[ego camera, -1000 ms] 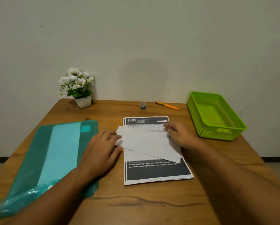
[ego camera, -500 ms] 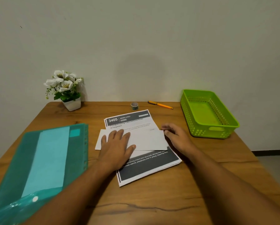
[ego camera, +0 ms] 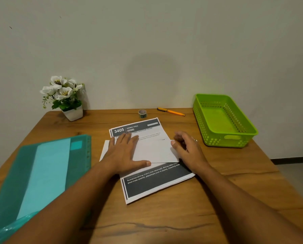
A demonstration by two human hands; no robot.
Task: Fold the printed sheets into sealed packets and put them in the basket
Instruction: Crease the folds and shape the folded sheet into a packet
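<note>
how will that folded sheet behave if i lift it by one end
Probably floppy: the folded sheet is thin paper, so a free end would likely droop. It may spring open, since the left hand presses flat on it. It could also slide on the smooth stack beneath.

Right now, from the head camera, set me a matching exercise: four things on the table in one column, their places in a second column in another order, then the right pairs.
Things
1. basket
2. pen
3. potted flowers
4. folder

Places
A. far left corner of the table
B. near left, beside the printed sheets
C. far right side of the table
D. far edge, between the tape roll and the basket

Pairs: 1-C, 2-D, 3-A, 4-B
</note>
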